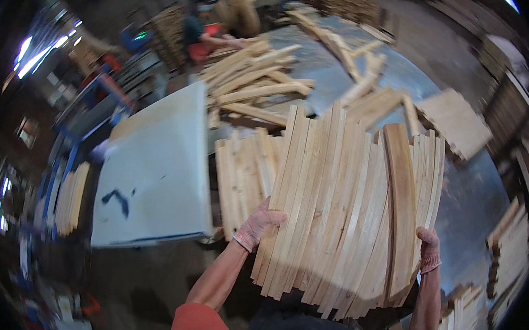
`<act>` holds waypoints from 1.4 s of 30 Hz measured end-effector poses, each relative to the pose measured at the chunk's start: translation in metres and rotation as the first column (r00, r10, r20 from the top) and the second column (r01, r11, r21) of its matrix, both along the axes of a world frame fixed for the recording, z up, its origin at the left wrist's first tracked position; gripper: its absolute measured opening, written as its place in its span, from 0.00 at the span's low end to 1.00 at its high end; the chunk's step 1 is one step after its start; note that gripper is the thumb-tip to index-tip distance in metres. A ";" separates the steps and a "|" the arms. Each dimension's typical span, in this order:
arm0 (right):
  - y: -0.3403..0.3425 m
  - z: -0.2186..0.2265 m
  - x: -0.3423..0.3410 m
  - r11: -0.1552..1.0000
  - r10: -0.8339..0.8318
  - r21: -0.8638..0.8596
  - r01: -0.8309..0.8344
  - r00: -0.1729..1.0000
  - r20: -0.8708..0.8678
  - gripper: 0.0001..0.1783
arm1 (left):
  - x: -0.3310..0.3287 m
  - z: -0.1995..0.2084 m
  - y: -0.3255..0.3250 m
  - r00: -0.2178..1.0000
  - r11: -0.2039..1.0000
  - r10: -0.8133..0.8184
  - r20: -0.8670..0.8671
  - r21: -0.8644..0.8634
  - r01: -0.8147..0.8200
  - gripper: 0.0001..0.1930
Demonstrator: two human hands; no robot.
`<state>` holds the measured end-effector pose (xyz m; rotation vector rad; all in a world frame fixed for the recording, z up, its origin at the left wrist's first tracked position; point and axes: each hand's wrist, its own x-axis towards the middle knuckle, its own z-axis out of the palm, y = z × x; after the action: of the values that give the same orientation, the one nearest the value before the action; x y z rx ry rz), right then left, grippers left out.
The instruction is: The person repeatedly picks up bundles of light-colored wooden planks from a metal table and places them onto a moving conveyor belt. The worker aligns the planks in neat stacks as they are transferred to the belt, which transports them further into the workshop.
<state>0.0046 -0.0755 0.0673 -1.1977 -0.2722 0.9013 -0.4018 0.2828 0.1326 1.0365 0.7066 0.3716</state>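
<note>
A wide bundle of wooden strips (326, 210) is squeezed edgewise between my two gloved hands, in front of my body. My left hand (260, 224) grips the bundle's left side, thumb lying over the outermost strip. On the right side my right hand (429, 249) presses inward, its fingers curled at the edge. The strips lie side by side with uneven ends; one darker brown strip (401, 196) stands out toward the right. Behind the bundle, another row of wooden strips (240, 180) is partly hidden.
A round metal table (472, 208) carries a heap of loose wood pieces (262, 79) and a flat wooden stack (454, 121). At left stands a pale machine cover (157, 175). A co-worker (200, 31) is at the far side. More stacked strips (510, 268) stand at right.
</note>
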 end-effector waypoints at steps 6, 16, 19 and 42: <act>0.158 0.025 -0.097 0.909 0.416 -0.003 -0.417 0.908 0.052 0.43 | -0.205 -0.021 0.022 0.960 0.971 0.238 0.147 -0.066 -0.231 0.39; 0.379 0.062 -0.408 0.751 0.637 -0.168 -0.638 0.768 -0.068 0.23 | -0.542 -0.011 0.069 0.834 0.821 0.550 0.041 -0.208 -0.531 0.34; 0.435 0.036 -0.482 0.727 0.665 -0.180 -0.663 0.745 -0.056 0.22 | -0.619 -0.016 0.099 0.799 0.786 0.585 -0.140 -0.147 -0.601 0.37; 0.717 0.056 -0.751 0.774 0.607 -0.136 -0.618 0.786 -0.115 0.37 | -0.830 0.026 0.439 0.339 0.738 0.633 -0.696 0.675 0.008 0.70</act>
<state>-0.7460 0.6417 0.1235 -1.2489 -0.5673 1.5618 -1.2321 0.7222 0.1584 1.7153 1.9717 0.3635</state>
